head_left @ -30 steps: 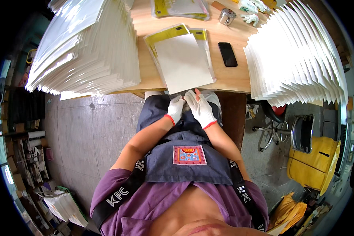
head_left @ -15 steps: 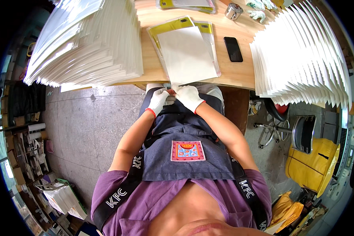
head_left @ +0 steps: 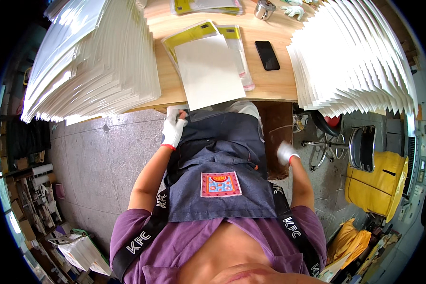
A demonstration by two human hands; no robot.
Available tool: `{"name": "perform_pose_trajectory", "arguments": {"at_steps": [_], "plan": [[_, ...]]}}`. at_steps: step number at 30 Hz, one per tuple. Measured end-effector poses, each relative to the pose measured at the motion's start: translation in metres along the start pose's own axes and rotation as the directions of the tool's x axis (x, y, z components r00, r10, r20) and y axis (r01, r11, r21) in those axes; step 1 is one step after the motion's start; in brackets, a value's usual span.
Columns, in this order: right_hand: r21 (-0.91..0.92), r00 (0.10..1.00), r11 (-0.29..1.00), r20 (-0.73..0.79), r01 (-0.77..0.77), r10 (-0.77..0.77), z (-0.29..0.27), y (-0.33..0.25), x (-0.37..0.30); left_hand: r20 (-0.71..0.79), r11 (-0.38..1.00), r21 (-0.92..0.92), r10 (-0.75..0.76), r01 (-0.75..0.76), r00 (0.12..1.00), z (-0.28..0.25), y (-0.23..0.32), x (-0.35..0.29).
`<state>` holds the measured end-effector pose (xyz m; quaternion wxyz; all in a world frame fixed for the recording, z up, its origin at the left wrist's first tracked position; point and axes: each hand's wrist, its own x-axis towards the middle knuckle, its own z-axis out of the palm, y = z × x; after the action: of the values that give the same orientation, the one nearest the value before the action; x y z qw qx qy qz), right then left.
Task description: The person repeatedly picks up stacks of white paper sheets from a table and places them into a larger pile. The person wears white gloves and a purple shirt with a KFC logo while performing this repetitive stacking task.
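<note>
A white sheet (head_left: pixel 210 73) lies slanted over yellow-topped clear packets (head_left: pixel 232 32), its near corner past the table's front edge. At that edge, my gloved left hand (head_left: pixel 174 128) has its fingers closed on the border of a clear plastic sleeve (head_left: pixel 187 113), which is hard to see against the dark apron. A fingertip shows bare beyond the glove. My gloved right hand (head_left: pixel 286 152) is out to the right of my lap, away from the sheet. Motion smears its fingers, and nothing can be made out in it.
A tall stack of clear sleeves (head_left: pixel 104 71) stands on the left of the table; fanned white sheets (head_left: pixel 350 61) stand on the right. Between lie a black phone (head_left: pixel 267 55), a metal cup (head_left: pixel 264 9) and gloves (head_left: pixel 293 11). A wheeled chair (head_left: pixel 362 149) is at right.
My hands were together at the table edge. They have parted: the right swung out to the right and back toward me, the left moved slightly left. The sheet appears turned slightly.
</note>
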<state>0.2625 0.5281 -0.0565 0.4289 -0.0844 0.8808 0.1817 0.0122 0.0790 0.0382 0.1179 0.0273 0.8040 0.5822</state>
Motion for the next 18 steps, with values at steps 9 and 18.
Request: {"name": "perform_pose_trajectory", "arguments": {"at_steps": [9,18], "plan": [[0.555,0.435,0.793,-0.797,0.251,0.419,-0.242,-0.014,-0.029,0.182,0.392,0.666,0.740,-0.635,0.647,0.015,0.031,0.017],[0.782,0.549,0.439,-0.624,0.444,0.556,-0.282,-0.044,0.032,-0.122,0.995,-0.048,0.078,-0.084,0.989,0.002,-0.004,0.006]]}}
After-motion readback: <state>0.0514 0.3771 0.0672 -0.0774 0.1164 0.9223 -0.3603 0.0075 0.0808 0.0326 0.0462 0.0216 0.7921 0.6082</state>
